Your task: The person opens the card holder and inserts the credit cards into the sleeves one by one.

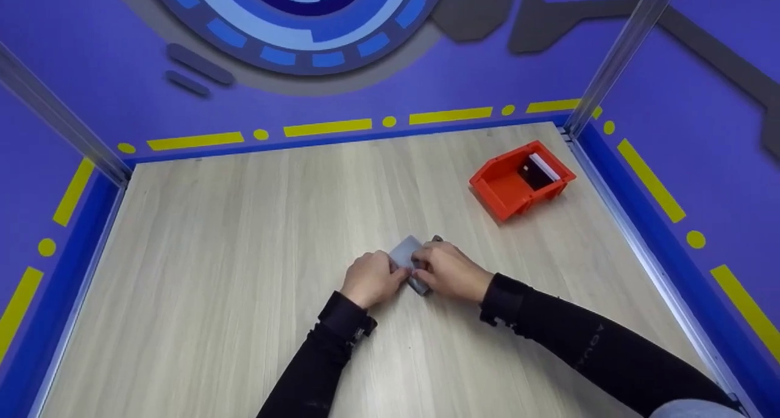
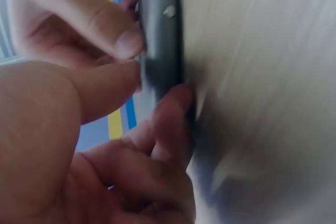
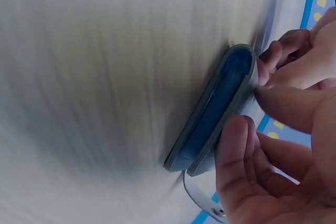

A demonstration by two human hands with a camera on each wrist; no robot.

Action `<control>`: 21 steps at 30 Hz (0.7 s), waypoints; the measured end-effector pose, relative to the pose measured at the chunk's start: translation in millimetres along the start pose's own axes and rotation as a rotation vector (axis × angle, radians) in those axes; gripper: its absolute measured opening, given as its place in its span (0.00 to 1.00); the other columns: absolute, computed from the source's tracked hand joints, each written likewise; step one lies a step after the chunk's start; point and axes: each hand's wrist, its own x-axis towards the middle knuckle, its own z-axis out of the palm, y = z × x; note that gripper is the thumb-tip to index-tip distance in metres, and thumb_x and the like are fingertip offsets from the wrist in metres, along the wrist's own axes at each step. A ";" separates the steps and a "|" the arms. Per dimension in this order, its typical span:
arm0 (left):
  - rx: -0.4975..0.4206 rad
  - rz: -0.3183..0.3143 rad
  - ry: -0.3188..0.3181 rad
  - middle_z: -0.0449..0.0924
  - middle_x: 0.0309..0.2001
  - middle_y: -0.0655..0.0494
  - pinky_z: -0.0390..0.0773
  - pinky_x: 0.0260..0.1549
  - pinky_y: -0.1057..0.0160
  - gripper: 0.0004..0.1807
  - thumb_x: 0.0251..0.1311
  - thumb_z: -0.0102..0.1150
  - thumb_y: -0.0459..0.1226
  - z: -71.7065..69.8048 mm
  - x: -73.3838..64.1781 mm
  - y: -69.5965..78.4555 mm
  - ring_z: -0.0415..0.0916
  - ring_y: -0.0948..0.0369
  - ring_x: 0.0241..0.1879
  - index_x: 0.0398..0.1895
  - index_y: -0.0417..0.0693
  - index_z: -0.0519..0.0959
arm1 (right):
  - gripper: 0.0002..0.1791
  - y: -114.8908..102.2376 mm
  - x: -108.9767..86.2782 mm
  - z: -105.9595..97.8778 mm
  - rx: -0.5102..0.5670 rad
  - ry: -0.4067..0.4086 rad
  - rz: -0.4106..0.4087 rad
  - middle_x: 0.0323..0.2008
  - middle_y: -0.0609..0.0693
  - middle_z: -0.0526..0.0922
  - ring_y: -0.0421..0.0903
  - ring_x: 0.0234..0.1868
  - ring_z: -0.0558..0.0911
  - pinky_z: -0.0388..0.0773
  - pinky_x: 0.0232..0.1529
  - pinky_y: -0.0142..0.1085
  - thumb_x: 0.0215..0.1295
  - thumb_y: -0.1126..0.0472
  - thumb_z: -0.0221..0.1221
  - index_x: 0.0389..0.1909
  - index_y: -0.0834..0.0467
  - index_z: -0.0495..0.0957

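Both hands meet low over the table around a small dark grey case (image 3: 210, 114), folded into a narrow U with a blue inside. In the left wrist view its rounded outer side (image 2: 160, 35) carries a small silver stud. The left hand (image 1: 373, 278) pinches one end between thumb and fingers. From the other side, the right hand (image 1: 457, 272) grips it, its thumb close to the left thumb. A light grey flat piece (image 1: 403, 250) shows between the hands in the head view; fingers partly cover it. A thin curved strip (image 3: 199, 195) hangs out below the case.
An orange-red open bin (image 1: 490, 201) stands at the back right, holding a dark item with a white edge (image 1: 541, 169). Purple panels with yellow markings (image 1: 329, 127) wall in the wooden table (image 1: 231, 253) at the back and both sides.
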 end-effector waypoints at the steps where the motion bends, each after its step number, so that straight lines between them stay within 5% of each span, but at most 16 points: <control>1: 0.006 -0.007 0.014 0.63 0.17 0.65 0.59 0.19 0.62 0.31 0.72 0.70 0.51 1.5 -0.1 0.4 0.62 0.63 0.18 0.14 0.57 0.65 | 0.03 0.5 0.5 -1.7 0.044 -0.013 0.025 0.36 0.53 0.87 0.42 0.37 0.80 0.76 0.38 0.32 0.75 0.66 0.67 0.42 0.62 0.86; 6: 0.008 -0.034 0.044 0.62 0.18 0.64 0.58 0.19 0.61 0.34 0.70 0.73 0.56 9.3 0.2 3.5 0.61 0.63 0.18 0.15 0.57 0.63 | 0.08 14.4 1.7 -16.7 0.158 0.030 0.201 0.37 0.52 0.91 0.41 0.35 0.82 0.79 0.37 0.33 0.73 0.65 0.65 0.46 0.61 0.90; 10: -0.018 -0.058 0.039 0.59 0.17 0.66 0.58 0.20 0.61 0.35 0.67 0.75 0.56 12.6 0.3 3.2 0.60 0.63 0.19 0.13 0.59 0.61 | 0.06 32.0 5.3 -25.6 0.088 0.082 0.345 0.29 0.48 0.84 0.43 0.30 0.77 0.73 0.32 0.35 0.71 0.60 0.66 0.44 0.57 0.83; 13: -0.030 -0.079 0.030 0.60 0.16 0.67 0.59 0.20 0.61 0.34 0.65 0.75 0.57 13.2 1.3 2.7 0.60 0.63 0.19 0.11 0.60 0.62 | 0.11 41.7 8.4 -34.3 0.061 0.025 0.444 0.32 0.50 0.83 0.47 0.32 0.77 0.71 0.34 0.37 0.74 0.56 0.64 0.50 0.58 0.80; 17: -0.029 -0.100 0.027 0.64 0.17 0.65 0.61 0.22 0.61 0.32 0.63 0.75 0.57 10.2 4.3 1.5 0.63 0.62 0.20 0.12 0.59 0.66 | 0.12 44.6 13.8 -46.7 0.053 -0.080 0.465 0.31 0.50 0.81 0.49 0.34 0.77 0.71 0.36 0.38 0.78 0.54 0.60 0.43 0.59 0.86; 21: -0.004 -0.107 0.029 0.68 0.18 0.64 0.63 0.22 0.61 0.29 0.63 0.74 0.56 4.9 6.7 -1.0 0.66 0.62 0.21 0.13 0.57 0.69 | 0.14 36.0 19.4 -52.8 0.070 -0.162 0.365 0.27 0.47 0.79 0.46 0.30 0.75 0.70 0.33 0.37 0.78 0.55 0.59 0.33 0.56 0.87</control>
